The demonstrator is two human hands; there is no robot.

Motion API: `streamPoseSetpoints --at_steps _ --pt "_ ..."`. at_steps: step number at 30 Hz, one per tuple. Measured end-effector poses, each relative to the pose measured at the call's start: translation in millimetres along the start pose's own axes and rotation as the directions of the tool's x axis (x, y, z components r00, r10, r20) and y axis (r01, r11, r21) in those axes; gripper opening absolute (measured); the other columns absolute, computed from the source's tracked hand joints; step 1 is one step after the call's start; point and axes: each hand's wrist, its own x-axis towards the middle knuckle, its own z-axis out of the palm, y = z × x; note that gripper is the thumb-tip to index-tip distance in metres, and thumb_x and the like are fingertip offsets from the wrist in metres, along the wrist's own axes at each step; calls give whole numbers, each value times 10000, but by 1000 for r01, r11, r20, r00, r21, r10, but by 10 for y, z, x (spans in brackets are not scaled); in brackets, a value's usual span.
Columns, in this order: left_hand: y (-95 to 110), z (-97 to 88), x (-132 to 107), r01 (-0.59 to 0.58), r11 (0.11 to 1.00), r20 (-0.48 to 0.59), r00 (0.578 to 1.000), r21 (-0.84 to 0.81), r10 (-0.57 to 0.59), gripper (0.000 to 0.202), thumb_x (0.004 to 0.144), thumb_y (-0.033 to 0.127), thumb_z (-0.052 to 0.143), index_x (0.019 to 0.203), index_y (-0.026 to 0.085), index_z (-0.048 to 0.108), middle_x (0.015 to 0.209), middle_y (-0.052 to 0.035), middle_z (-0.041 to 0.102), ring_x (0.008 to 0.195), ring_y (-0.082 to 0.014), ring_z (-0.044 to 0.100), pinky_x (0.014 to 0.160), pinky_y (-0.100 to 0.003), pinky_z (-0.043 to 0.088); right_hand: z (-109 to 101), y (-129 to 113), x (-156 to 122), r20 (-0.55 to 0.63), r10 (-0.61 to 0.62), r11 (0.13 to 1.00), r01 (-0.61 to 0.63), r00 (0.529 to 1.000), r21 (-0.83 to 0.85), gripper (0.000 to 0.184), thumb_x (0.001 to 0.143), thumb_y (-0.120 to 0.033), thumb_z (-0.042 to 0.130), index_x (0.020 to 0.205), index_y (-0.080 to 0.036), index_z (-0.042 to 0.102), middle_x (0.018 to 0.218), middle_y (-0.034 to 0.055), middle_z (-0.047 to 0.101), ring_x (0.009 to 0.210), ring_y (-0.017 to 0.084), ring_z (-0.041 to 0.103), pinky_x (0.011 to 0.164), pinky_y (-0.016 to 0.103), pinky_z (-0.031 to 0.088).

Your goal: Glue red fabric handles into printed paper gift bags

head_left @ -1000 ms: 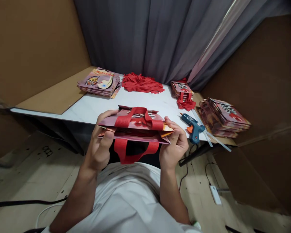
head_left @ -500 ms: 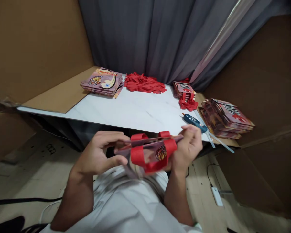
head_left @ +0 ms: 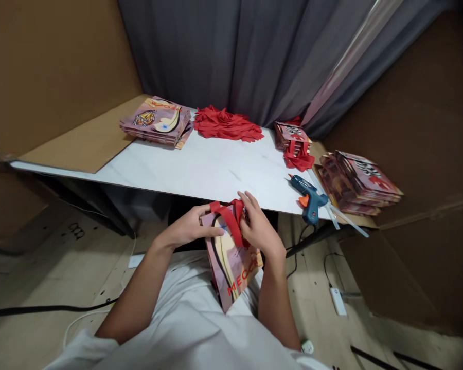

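A printed paper bag (head_left: 227,262) with red ribbon handles (head_left: 231,226) is held over my lap, its top edge toward the table. My left hand (head_left: 191,226) grips the upper left corner, thumb on the front face and fingers behind. At the upper right, my right hand (head_left: 256,226) is closed around the bag's top edge and the ribbon; some of its fingertips are hidden. Beyond my right hand, a blue glue gun (head_left: 309,195) with an orange trigger lies at the table's edge.
On the white table (head_left: 170,172) are a stack of flat bags (head_left: 158,123), a heap of red ribbons (head_left: 227,126) and a smaller bag pile (head_left: 292,136). Another bag stack (head_left: 362,182) stands right, near clear glue sticks (head_left: 349,221). Cardboard walls (head_left: 57,67) flank both sides.
The bag has turned from nearly edge-on to showing its lettered front, hanging lower over my lap. My right hand has moved left onto the ribbon side, uncovering the whole glue gun.
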Motion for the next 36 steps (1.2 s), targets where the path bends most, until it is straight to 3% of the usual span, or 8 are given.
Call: streamPoseSetpoints --at_steps 3,6,9,11,18,27,32,36 --pt "3 -40 -32 -52 996 14 999 76 51 662 708 437 1014 1267 150 804 1151 -94 843 1085 -280 772 1000 -377 621 -111 -76 -6 -35 -94 995 95 995 35 626 1011 -274 662 1632 -311 589 1844 99 324 1677 318 367 1337 513 381" --pt "35 -49 -58 -96 991 28 995 89 94 565 747 399 993 1223 143 829 1160 -109 846 1121 -288 772 1064 -404 603 -294 -185 154 -137 -104 985 121 985 121 254 1047 -458 698 1162 -271 828 1398 103 764 1306 300 693 1143 461 526" --pt "90 -16 -82 -87 994 39 996 64 85 483 783 396 972 1166 132 844 1105 -110 848 1006 -257 777 947 -363 629 -454 -256 431 -213 52 984 -13 976 178 530 1116 -585 554 795 -206 742 788 46 742 774 198 673 776 335 515" --pt "121 16 -91 -91 995 49 995 49 89 442 810 405 955 1135 125 847 1043 -94 842 899 -215 756 848 -316 620 -511 -262 630 -180 134 985 -112 974 128 602 1122 -602 528 700 -198 672 646 14 630 658 162 566 682 316 422" --pt "24 80 -59 -49 996 30 998 -72 51 440 863 500 915 1101 136 842 1017 -86 835 893 -200 748 839 -304 598 -452 -55 965 171 315 949 -315 933 -32 378 1075 -480 642 900 -177 788 785 58 738 715 189 621 728 330 437" --pt "-25 220 39 -32 988 -9 999 -148 32 531 855 657 884 989 144 853 945 -90 842 867 -207 766 815 -295 613 -406 163 456 -108 227 892 -163 968 422 603 1042 -766 538 1110 -212 768 889 57 794 750 197 668 738 322 526" --pt "-79 211 -4 -20 990 -43 999 -139 14 505 764 504 995 1095 146 865 1010 -90 865 807 -192 781 760 -274 640 -405 211 -92 -45 161 780 -100 986 617 597 948 -601 812 1416 -269 649 1224 82 808 1020 237 752 894 369 614" --pt "78 200 33 -137 990 -176 976 -35 128 450 801 523 960 1029 144 876 946 -100 868 762 -219 797 716 -304 677 -352 177 -318 -33 136 771 -85 990 631 466 940 -520 850 1300 -260 707 1137 70 813 1006 259 772 894 397 647"
